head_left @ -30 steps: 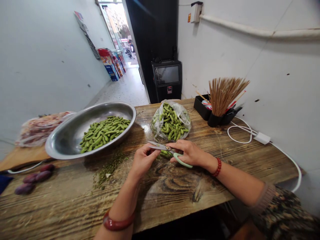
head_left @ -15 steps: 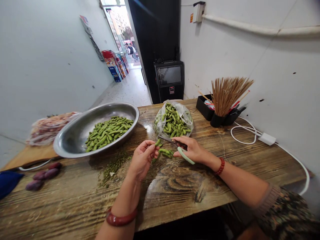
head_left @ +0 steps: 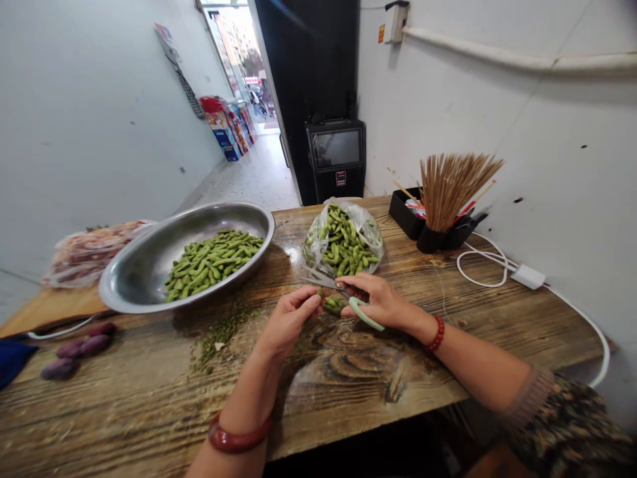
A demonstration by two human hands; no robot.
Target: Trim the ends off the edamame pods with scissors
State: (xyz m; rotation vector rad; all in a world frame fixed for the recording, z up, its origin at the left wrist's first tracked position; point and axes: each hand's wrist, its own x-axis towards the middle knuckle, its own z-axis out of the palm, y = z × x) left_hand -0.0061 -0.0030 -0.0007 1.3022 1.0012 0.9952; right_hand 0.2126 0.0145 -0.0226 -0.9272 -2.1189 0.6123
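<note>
Narrow gap between steel basin (head_left: 134,269) and plastic bag of edamame (head_left: 369,230); scissors (head_left: 324,280) just before bag. Wooden tabletop (head_left: 348,398) open along near edge. Skewer bundle (head_left: 448,196) blocks far right.

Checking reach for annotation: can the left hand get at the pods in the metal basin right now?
Likely yes: the open basin stands ahead-left of the left hand, with only its near rim before the pods inside. That grip holds a small green pod, though.

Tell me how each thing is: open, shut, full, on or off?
Left hand: pinching a green pod
Right hand: holding scissors
Scissors: blades look parted
Plastic bag: open, pods showing
Metal basin: partly filled with more pods
Black holder: packed with sticks
Screen: dark
Doorway: open
</note>
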